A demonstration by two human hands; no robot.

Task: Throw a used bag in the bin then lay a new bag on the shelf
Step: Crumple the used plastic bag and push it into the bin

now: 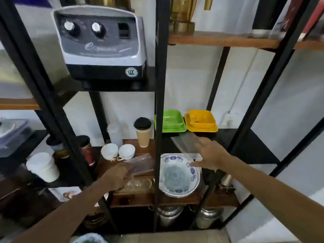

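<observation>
My left hand (117, 176) is closed on the near end of a stack of clear plastic bags (140, 163) that lies on the wooden shelf (136, 199) left of the black centre post. A single clear bag (185, 142) lies flat on the dark shelf (245, 148) right of the post, in front of the green and yellow dishes. My right hand (209, 153) rests on that bag's near end with fingers spread over it. At the bottom edge, part of a bin with a bag liner (88, 239) shows.
A blue-patterned bowl (178, 176) sits under my right hand. Two white cups (118, 151), a lidded paper cup (142, 131), green dishes (172, 121) and yellow dishes (201, 121) stand behind. Black posts (159, 120) split the shelves. A blender base (101, 42) sits above left.
</observation>
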